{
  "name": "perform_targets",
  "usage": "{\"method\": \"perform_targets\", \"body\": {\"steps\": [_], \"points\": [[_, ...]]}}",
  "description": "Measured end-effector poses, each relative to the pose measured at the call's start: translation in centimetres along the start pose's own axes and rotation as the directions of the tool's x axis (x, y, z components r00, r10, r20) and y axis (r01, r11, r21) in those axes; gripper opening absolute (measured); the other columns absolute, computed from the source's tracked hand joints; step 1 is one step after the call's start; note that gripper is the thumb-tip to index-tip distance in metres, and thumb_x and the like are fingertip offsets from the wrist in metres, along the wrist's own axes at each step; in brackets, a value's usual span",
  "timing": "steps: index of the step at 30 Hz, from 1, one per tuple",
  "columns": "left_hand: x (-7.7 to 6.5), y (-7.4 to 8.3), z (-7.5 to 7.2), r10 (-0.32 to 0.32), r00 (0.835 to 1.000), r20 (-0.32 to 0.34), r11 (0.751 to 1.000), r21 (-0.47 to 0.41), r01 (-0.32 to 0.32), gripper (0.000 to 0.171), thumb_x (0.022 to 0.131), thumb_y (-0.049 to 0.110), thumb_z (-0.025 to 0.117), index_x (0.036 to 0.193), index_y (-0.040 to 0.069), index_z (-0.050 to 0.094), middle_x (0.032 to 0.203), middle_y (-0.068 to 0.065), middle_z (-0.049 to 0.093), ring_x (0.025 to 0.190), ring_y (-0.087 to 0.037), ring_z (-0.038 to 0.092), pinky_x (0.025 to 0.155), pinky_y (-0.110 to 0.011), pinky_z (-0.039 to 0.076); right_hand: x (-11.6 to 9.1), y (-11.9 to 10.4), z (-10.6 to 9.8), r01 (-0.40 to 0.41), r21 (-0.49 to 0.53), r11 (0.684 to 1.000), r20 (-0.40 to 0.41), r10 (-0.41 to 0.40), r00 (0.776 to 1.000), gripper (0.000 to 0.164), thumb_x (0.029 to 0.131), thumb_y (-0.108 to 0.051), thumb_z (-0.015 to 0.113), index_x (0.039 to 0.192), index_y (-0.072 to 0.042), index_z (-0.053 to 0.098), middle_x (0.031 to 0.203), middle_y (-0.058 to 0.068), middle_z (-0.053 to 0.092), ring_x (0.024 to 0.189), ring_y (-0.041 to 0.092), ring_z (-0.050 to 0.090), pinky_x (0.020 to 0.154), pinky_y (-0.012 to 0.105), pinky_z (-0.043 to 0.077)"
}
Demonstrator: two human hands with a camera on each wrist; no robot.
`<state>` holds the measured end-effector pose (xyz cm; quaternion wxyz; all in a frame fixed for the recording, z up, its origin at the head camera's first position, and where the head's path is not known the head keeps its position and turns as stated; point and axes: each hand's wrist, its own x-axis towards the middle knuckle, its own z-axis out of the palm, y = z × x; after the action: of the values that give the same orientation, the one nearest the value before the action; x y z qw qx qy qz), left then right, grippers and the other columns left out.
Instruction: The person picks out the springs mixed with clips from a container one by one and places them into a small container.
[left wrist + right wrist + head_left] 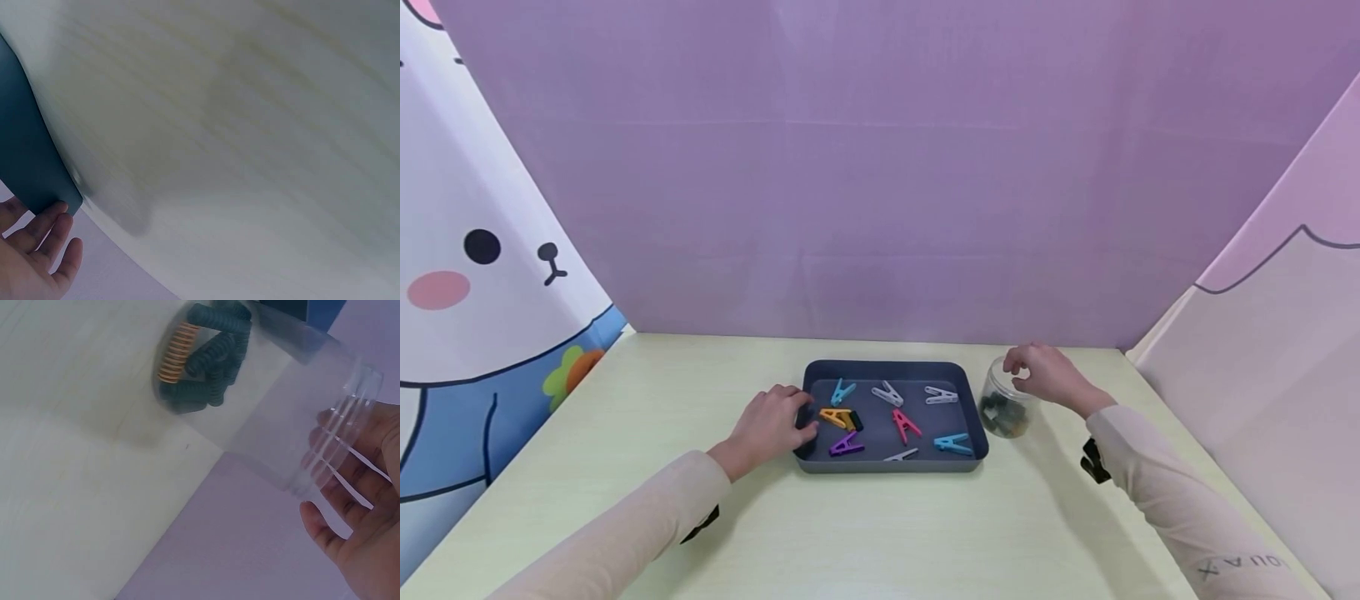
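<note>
Small clothespins lie in a dark tray (891, 467), among them a red one (905, 425), a purple one (846, 444) and a blue one (953, 443). My left hand (769, 429) holds the tray's left side, thumb over the rim and fingertips against the outer wall. To the tray's right stands a clear jar (269, 419) with several dark green coil springs (212, 353) and one orange spring (178, 353) at its bottom. My right hand (1047, 375) is at the jar's mouth, finger and thumb bent and apart; some fingertips show through the clear neck.
Beside an orange clothespin (833, 417) in the tray sits a short dark spring-like piece (856, 421). A pale table (880, 533) lies under everything. Purple cloth (880, 167) rises behind it, with printed panels (475, 333) at either side.
</note>
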<state>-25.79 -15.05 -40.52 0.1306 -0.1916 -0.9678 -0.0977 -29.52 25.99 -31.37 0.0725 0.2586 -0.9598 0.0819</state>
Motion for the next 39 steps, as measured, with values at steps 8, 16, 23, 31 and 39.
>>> {"method": "perform_targets", "body": {"steps": [8,16,23,31,39], "points": [[0.0,0.0,0.0,-0.003,1.0,-0.001,1.0,-0.001,0.003,0.042,0.077,0.04,0.066,0.104,0.008,0.066,0.107,-0.011,0.064,0.097,-0.027,0.059,0.08,-0.044,0.049,0.7,-1.1,-1.0,-0.003,0.008,1.0,-0.052,0.003,0.999,0.015,0.074,-0.004,0.068,0.088,-0.005,0.066,0.081,0.005,0.065,0.079,0.025,0.059,0.07,0.04,0.047],[0.0,0.1,-0.1,-0.01,1.0,0.003,1.0,-0.005,0.01,0.043,0.076,0.04,0.066,0.105,0.008,0.066,0.107,-0.012,0.064,0.098,-0.028,0.059,0.08,-0.044,0.049,1.6,-3.8,-1.7,0.033,-0.023,0.999,-0.083,-0.035,0.996,0.015,0.076,-0.006,0.068,0.09,-0.009,0.066,0.085,0.006,0.066,0.082,0.022,0.057,0.074,0.04,0.046],[-0.1,0.1,-0.1,-0.015,1.0,0.005,1.0,-0.004,0.015,0.042,0.076,0.04,0.066,0.105,0.009,0.066,0.108,-0.011,0.064,0.099,-0.028,0.059,0.081,-0.044,0.049,2.4,-5.6,-0.9,0.116,-0.068,0.991,-0.094,-0.122,0.988,0.016,0.074,-0.007,0.07,0.089,-0.01,0.067,0.084,0.002,0.066,0.081,0.019,0.056,0.078,0.04,0.044],[0.0,0.0,0.0,-0.003,1.0,-0.002,1.0,0.0,0.003,0.043,0.076,0.04,0.066,0.105,0.008,0.066,0.107,-0.011,0.064,0.098,-0.028,0.059,0.079,-0.044,0.05,3.3,-7.4,1.2,0.183,-0.046,0.982,-0.042,-0.185,0.982,0.019,0.074,-0.008,0.07,0.092,-0.01,0.067,0.089,0.001,0.066,0.086,0.019,0.058,0.078,0.037,0.048],[0.2,0.0,0.0,-0.008,1.0,0.007,1.0,0.0,0.008,0.043,0.076,0.04,0.066,0.105,0.008,0.066,0.107,-0.011,0.064,0.097,-0.028,0.059,0.079,-0.044,0.049,4.2,-9.5,3.3,0.237,-0.054,0.97,0.032,-0.235,0.971,0.019,0.076,-0.009,0.069,0.095,-0.011,0.067,0.095,0.001,0.065,0.087,0.017,0.056,0.08,0.036,0.047]]}}
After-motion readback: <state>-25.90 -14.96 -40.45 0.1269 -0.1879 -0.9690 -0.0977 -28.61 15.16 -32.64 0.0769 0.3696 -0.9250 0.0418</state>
